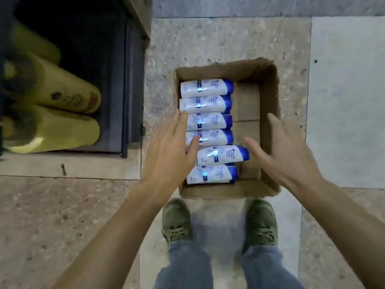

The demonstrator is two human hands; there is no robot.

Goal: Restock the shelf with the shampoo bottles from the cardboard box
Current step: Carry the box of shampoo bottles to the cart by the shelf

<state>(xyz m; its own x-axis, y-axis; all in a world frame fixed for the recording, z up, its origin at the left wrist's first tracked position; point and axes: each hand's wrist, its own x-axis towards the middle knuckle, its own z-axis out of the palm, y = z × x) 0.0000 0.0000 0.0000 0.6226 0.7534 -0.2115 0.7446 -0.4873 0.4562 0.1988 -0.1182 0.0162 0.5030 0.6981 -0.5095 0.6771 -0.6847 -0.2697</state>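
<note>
An open cardboard box (pixel 268 126) stands on the floor in front of my feet. Several white shampoo bottles (pixel 206 88) with blue caps lie flat in a row along its left side, caps pointing right. One bottle (pixel 221 154) near the front sits a little higher and further right than the others. My left hand (pixel 170 151) hovers over the box's left edge, fingers spread, covering the ends of some bottles. My right hand (pixel 285 155) is spread over the bare right half of the box. Neither hand holds anything. The shelf (pixel 129 84) is at the left, dark inside.
Large yellow bottles (pixel 62 90) lie on the low dark shelf at the left. A stone ledge (pixel 62 165) runs under the shelf. My two green shoes (pixel 177 222) stand just behind the box on the speckled floor.
</note>
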